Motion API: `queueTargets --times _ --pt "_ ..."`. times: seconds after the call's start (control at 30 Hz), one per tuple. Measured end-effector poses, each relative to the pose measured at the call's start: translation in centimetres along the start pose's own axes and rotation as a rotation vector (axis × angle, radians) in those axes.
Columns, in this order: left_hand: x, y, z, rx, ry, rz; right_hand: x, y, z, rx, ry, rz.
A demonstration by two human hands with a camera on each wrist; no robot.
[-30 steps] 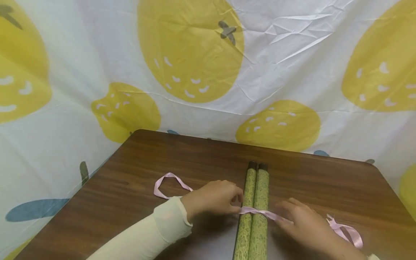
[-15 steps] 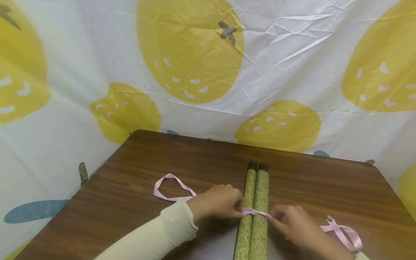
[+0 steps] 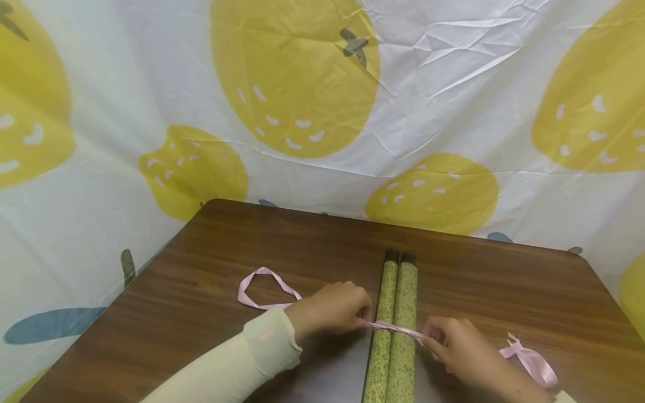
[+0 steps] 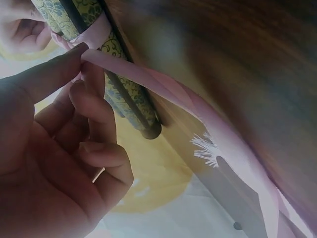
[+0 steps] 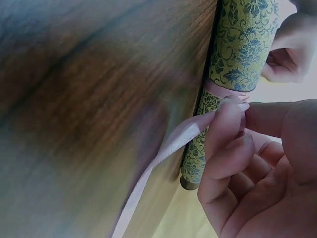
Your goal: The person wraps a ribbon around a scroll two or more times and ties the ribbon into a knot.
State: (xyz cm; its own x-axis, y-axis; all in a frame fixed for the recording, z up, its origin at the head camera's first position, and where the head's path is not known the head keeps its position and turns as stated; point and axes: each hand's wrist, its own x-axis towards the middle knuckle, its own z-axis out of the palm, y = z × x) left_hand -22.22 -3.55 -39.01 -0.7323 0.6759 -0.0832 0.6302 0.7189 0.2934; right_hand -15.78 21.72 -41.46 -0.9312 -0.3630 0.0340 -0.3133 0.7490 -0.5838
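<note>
Two rolls [image 3: 404, 302] covered in green-gold patterned cloth lie side by side, dark knobs at their far ends; they look like the two rollers of a scroll. A pink ribbon [image 3: 393, 327] passes around them and is twisted across the top. On the left, my left hand [image 3: 335, 307] pinches the ribbon [image 4: 133, 74] between thumb and forefinger; in the left wrist view its loose length trails off to a frayed end. My right hand [image 3: 461, 350] pinches the other side, and that ribbon tail [image 5: 173, 141] hangs past the fingers in the right wrist view.
A ribbon loop [image 3: 244, 288] lies on the brown wooden table [image 3: 302, 240] at left, and a ribbon tail [image 3: 534, 364] with a frayed end lies at right. Behind the table hangs a white curtain [image 3: 433, 101] printed with yellow lemons.
My right fingers, looser around the ribbon a second ago, now pinch it beside the rolls. The ribbon across the rolls has become narrower and tauter. The rolls have stayed in place.
</note>
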Motion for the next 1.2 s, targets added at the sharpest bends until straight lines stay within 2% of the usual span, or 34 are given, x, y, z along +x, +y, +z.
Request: queueTargets --times 0.27,0.63,0.87,1.03,1.2 --pt "-0.1 0.0 -0.1 0.018 0.013 -0.009 -0.1 0.2 -0.2 -0.042 0.015 -0.020" --pt "-0.2 -0.1 0.0 -0.023 0.001 0.001 -0.1 0.3 -0.2 -0.064 0.036 -0.027" --pt "-0.1 -0.5 0.2 -0.055 -0.021 0.039 -0.3 0.8 -0.4 0.042 -0.009 -0.028" --pt "-0.2 -0.9 0.3 -0.099 -0.045 0.074 -0.7 1.0 -0.8 0.120 -0.056 0.000" --pt "-0.6 -1.2 0.4 -0.144 -0.058 0.104 -1.1 1.1 -1.0 0.130 -0.080 0.042"
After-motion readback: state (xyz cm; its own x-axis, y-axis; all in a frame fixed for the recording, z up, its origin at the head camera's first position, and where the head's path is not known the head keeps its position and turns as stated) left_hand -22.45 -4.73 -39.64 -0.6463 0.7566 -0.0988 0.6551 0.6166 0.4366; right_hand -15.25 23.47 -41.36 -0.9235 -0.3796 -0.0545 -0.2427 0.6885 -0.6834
